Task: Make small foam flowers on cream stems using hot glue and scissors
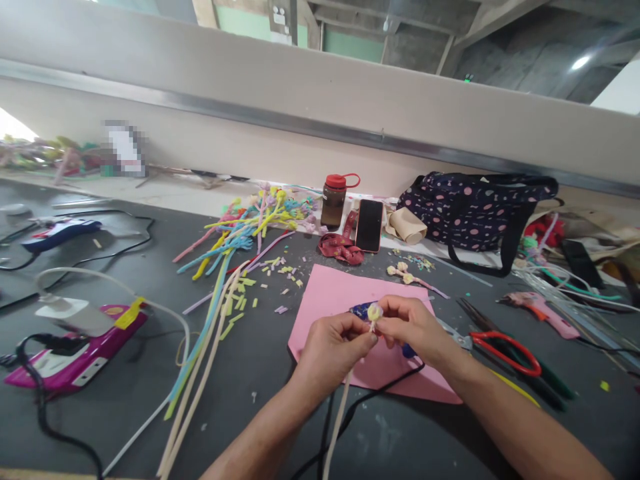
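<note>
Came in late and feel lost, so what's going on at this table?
A person's left hand and right hand are pinching a small pale yellow bud together over a pink sheet. A pale strip runs down below the hands. A sprig of similar buds lies near the sheet's far edge, red-handled scissors lie to the right, and cut bits are scattered to the left.

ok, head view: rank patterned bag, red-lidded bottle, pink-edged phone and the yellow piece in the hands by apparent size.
1. Patterned bag
2. Red-lidded bottle and pink-edged phone: too alike to rank
3. Yellow piece
</note>
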`<state>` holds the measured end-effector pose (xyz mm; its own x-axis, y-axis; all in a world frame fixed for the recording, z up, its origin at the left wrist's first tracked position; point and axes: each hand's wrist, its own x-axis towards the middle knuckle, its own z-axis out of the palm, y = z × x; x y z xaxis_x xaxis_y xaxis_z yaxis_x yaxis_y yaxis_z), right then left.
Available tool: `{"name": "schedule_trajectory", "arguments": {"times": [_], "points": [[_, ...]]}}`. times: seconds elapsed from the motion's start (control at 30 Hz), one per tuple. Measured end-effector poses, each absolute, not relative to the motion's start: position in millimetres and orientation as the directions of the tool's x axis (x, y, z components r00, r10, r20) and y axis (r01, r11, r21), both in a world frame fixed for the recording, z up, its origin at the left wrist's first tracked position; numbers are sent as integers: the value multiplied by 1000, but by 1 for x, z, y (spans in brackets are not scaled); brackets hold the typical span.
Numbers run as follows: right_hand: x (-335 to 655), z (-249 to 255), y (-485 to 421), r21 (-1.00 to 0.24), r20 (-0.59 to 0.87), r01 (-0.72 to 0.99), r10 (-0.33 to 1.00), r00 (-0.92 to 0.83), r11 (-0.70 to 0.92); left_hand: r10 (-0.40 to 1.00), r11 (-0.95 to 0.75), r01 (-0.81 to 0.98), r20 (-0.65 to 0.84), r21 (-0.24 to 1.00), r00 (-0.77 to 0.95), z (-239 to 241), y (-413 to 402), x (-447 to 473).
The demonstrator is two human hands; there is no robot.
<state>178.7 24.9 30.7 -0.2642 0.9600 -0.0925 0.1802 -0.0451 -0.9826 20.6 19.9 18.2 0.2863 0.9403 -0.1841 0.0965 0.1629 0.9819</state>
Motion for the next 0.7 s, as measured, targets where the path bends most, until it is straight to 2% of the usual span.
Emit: {"name": "schedule_trajectory", "arguments": {"times": [0.47,0.57,0.7], "points": [[177,31,25,-977,-111,204,963,-245,-61,933,175,76,-190,982,307,16,21,21],[182,29,26,-980,-98,195,951,-294,-41,914,232,17,-224,973,337,15,22,19],[191,27,27,-982,-116,184,928,-354,-53,881,342,-150,-261,927,394,13,26,13]]}}
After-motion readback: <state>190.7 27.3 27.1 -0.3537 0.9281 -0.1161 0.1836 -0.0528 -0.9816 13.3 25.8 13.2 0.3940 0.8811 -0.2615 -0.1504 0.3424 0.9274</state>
